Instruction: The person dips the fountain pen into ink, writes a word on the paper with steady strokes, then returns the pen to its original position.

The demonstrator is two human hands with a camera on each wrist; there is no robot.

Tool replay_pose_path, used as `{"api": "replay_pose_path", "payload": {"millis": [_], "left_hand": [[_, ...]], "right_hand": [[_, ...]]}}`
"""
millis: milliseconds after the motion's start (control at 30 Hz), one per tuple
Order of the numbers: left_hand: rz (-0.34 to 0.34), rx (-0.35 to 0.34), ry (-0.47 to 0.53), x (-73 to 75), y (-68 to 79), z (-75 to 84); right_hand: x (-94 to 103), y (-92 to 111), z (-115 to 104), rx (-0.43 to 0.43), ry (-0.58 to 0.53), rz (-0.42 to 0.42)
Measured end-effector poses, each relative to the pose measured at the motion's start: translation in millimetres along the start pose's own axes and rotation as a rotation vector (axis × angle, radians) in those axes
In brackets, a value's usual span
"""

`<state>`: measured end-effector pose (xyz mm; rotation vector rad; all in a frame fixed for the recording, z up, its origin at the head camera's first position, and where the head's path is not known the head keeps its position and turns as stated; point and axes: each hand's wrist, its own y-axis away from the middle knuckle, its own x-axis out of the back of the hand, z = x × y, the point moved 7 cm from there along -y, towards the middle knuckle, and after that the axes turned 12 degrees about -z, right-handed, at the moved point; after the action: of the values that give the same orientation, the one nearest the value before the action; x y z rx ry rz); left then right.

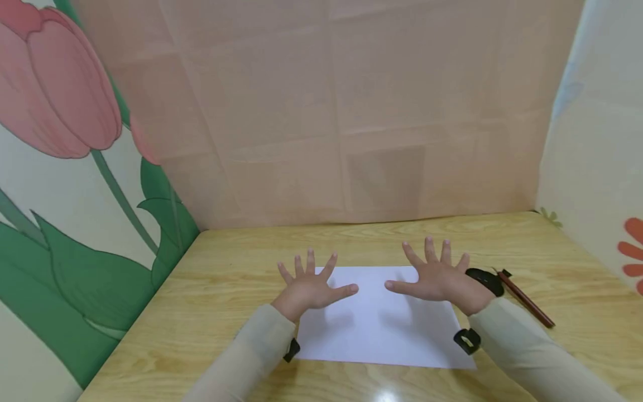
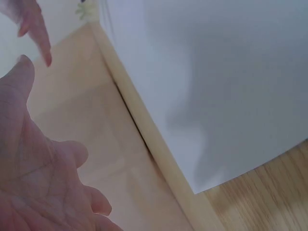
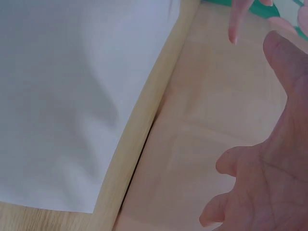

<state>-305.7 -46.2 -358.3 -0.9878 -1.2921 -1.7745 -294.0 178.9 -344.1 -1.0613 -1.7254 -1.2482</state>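
Both hands hover above a white sheet of paper (image 1: pixel 374 335) with fingers spread and nothing held. My left hand (image 1: pixel 308 290) is over the paper's left side, its thumb pointing inward. Over the right side is my right hand (image 1: pixel 439 279), its thumb pointing toward the left one. Shadows of the hands fall on the sheet. The left wrist view shows the left palm (image 2: pixel 43 173) beside the paper (image 2: pixel 240 86), with the other hand's fingertips at the top left. In the right wrist view the right palm (image 3: pixel 274 178) faces the camera, apart from the paper (image 3: pixel 57 106).
Just beyond the right hand, a black object (image 1: pixel 486 281), partly hidden, lies on the wooden table (image 1: pixel 226 279). Beside it is a brown brush-like stick (image 1: pixel 527 300). A pinkish-beige sheet (image 1: pixel 301 111) hangs behind; a tulip-painted wall (image 1: pixel 75 95) stands at the left.
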Motion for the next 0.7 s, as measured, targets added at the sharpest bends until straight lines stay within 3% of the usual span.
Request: {"api": "replay_pose_path", "payload": {"millis": [400, 700], "left_hand": [[0.007, -0.013, 0.011, -4.3, -2.1, 1.3], [-0.007, -0.094, 0.062, -3.1, -3.8, -17.7]], "right_hand": [[-1.3, 9.6, 12.0, -0.008, -0.008, 0.029], [12.5, 24.4, 52.2, -0.044, -0.037, 0.079]]}}
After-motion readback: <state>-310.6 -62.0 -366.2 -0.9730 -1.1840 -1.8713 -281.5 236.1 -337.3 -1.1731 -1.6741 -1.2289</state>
